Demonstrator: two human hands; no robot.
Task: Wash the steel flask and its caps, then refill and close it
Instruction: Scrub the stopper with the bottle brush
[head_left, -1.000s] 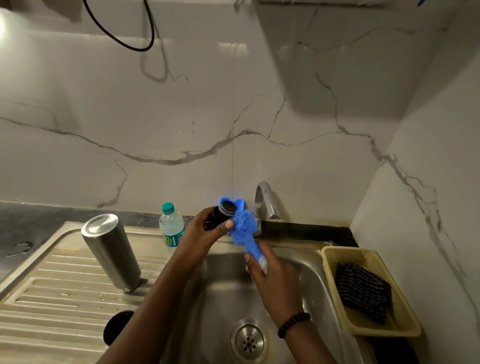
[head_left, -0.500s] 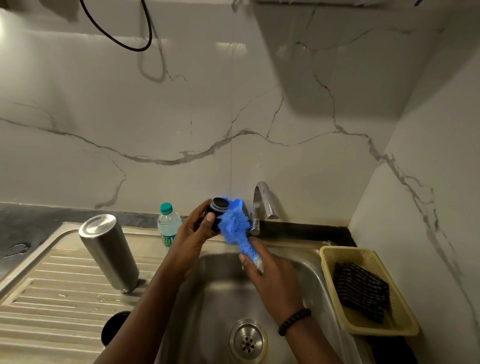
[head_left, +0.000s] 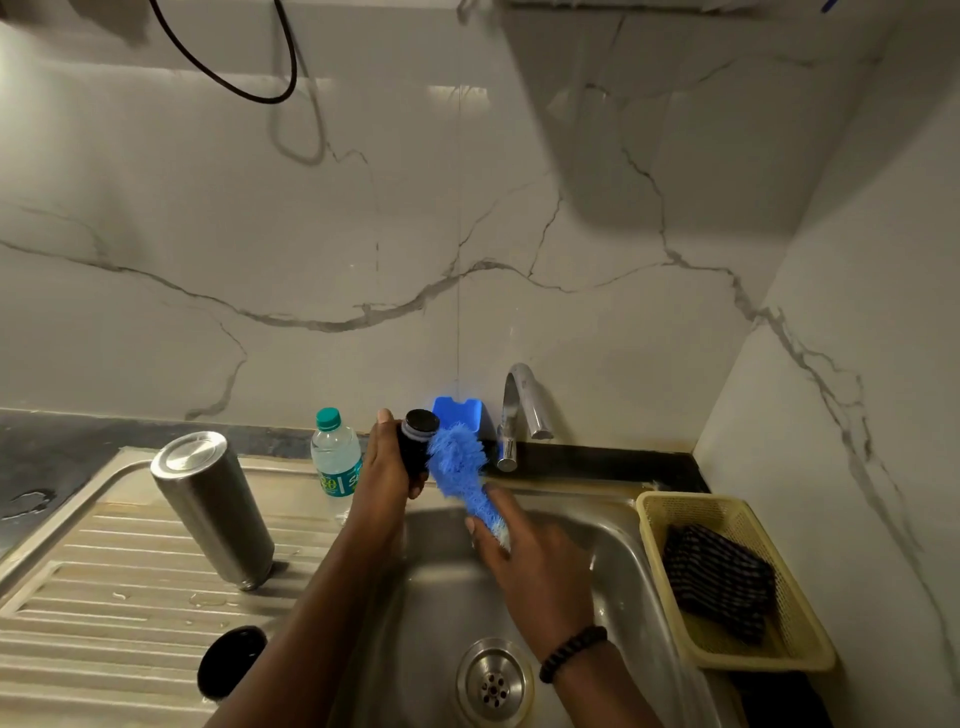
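The steel flask (head_left: 213, 512) stands upside down and tilted on the ribbed drainboard (head_left: 104, 582) at the left. My left hand (head_left: 384, 467) grips a small black inner cap (head_left: 418, 441) above the back of the sink basin (head_left: 447, 571). My right hand (head_left: 530, 566) holds a blue fluffy brush (head_left: 460, 467) by its lower end, and the bristles press against the cap's right side. A second black cap (head_left: 231, 660) lies on the drainboard near the front, partly hidden by my left forearm.
A small water bottle (head_left: 336, 454) with a green top stands behind my left hand. The tap (head_left: 522, 410) and a blue holder (head_left: 460, 413) are at the back. A yellow basket (head_left: 727, 582) with a dark cloth sits right of the basin. The drain (head_left: 493, 680) lies below.
My left hand has turned the cap slightly and the brush has shifted along its side. The flask and the other cap have not moved.
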